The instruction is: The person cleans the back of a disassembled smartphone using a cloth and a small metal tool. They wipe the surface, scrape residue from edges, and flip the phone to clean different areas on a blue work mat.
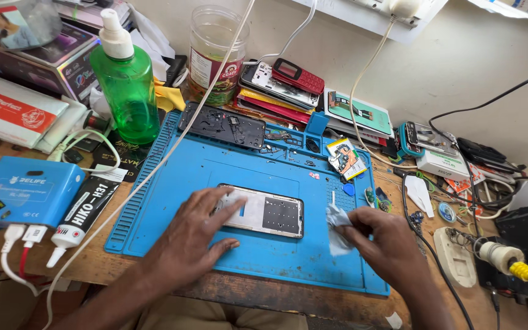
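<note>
An opened phone body (268,213) lies flat in the middle of a blue work mat (178,177). My left hand (195,238) rests on the phone's left end, fingers spread, pressing it down. My right hand (386,239) is just right of the phone, fingers pinched on a small crumpled white wipe (337,219) that touches the mat. A black phone back frame (222,125) lies at the mat's far edge.
A green spray bottle (127,85) and a clear jar (215,55) stand at the back. A stack of phones (282,85) is behind the mat. A blue box (22,190) and a glue tube (84,211) lie left. Cables and a yellow-wired tool (508,260) crowd the right.
</note>
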